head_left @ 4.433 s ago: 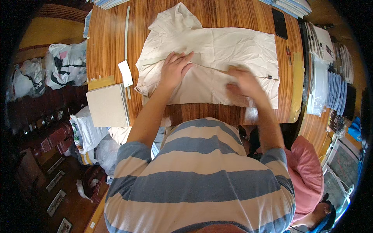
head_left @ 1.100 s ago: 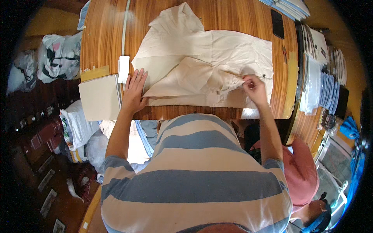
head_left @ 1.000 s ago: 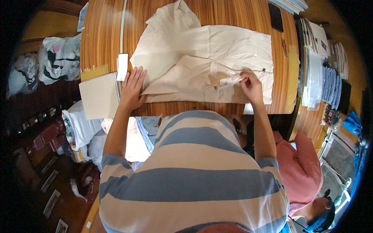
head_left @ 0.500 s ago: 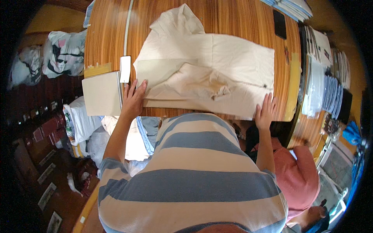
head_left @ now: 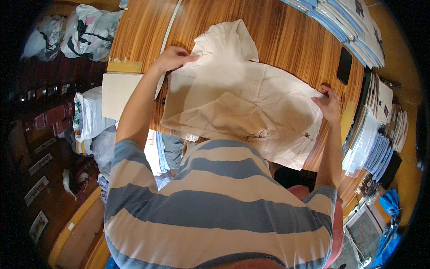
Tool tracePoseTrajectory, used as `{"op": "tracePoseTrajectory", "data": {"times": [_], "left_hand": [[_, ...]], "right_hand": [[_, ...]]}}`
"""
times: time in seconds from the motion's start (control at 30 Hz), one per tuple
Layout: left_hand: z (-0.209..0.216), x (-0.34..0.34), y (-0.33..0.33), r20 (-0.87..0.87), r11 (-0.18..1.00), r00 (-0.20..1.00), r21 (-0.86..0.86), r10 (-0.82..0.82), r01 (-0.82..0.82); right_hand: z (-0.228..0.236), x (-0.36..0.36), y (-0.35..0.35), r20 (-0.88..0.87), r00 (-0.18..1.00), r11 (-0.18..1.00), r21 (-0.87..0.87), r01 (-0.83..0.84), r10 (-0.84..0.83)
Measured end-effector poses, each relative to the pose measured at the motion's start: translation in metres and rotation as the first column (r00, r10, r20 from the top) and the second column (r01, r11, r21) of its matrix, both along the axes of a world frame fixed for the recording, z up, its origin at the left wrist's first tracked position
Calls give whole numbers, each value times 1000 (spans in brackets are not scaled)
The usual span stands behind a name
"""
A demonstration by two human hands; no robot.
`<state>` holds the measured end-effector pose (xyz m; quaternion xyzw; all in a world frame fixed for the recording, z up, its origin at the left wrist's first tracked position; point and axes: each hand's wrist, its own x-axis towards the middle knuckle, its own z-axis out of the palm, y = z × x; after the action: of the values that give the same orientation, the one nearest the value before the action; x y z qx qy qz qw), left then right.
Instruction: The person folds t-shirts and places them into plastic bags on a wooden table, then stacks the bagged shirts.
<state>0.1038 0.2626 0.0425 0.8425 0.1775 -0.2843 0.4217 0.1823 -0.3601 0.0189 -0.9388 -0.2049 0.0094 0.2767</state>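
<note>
We had our left hand (head_left: 176, 59) at the far left edge of the cream garment (head_left: 210, 92), its fingers partly bent and thumb and fingertips touching the cloth. Our right hand (head_left: 328, 104) was at the garment's right end, half open, the fingers bent and the thumb close against the edge. We could not tell whether either hand truly gripped the cloth. The garment lay across the wooden table (head_left: 291, 45) in front of us, one pointed part sticking out at the far side, with a bunched fold near our body. We counted one garment, one black phone (head_left: 344, 66) lying beyond our right hand, one thin pale strip (head_left: 171, 28) running away past our left hand, and one square cream board (head_left: 117, 95) partly behind our left forearm. Two stuffed plastic bags sat off to the far left, a grey one (head_left: 43, 39) and a white one (head_left: 89, 33) with black straps. The stacked shirts (head_left: 340, 27) at the far right overlapped too closely for us to count. One small dark label (head_left: 307, 135) showed near the garment's right end, too small for us to read.
</note>
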Motion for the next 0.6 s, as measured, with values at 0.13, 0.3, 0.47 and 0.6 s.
{"op": "tracePoseTrajectory", "data": {"times": [0.13,0.3,0.47,0.6], "left_hand": [[13,4,15,-34,994,996,-66,-84,82],[15,-92,46,251,969,967,-225,-40,98],[13,-157,19,282,919,883,236,-375,315],[36,-157,-6,392,864,821,452,-414,220]], "right_hand": [[-2,11,-32,-572,819,999,-35,24,-40],[42,-104,-57,-355,923,988,-94,123,-148],[56,-150,-10,-291,951,909,-360,-212,106],[84,-93,50,-180,984,909,-409,-86,12]]}}
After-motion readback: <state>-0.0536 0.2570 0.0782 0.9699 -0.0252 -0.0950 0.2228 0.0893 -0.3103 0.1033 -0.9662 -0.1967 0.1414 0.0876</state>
